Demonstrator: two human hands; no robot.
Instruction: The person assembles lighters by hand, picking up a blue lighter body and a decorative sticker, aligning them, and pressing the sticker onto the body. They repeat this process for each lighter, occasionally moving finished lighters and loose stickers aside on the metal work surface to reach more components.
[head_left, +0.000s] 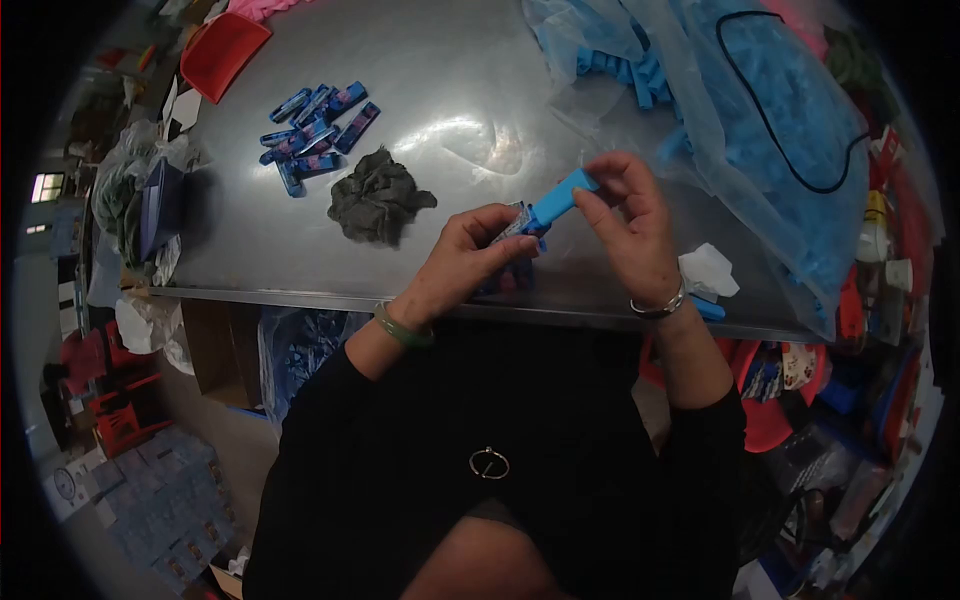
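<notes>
Over the front of the metal table (480, 90), my left hand (462, 255) is closed around a small printed blue piece (517, 226). Thumb and fingers of my right hand (637, 220) pinch a light blue plastic sleeve (565, 198), tilted up to the right. The sleeve's lower end meets the printed piece between my hands. Beneath my left hand, another dark printed piece (512, 278) shows partly on the table. A crumpled dark green cloth (378, 198) lies left of my hands, with a pile of printed blue pieces (312, 138) beyond it.
At the right, a large clear plastic bag (770, 120) spills light blue sleeves (640, 75) onto the table. White crumpled paper (708, 270) lies near the front edge. A red scoop (222, 55) is at the far left corner. Below the table sits a cardboard box (222, 350).
</notes>
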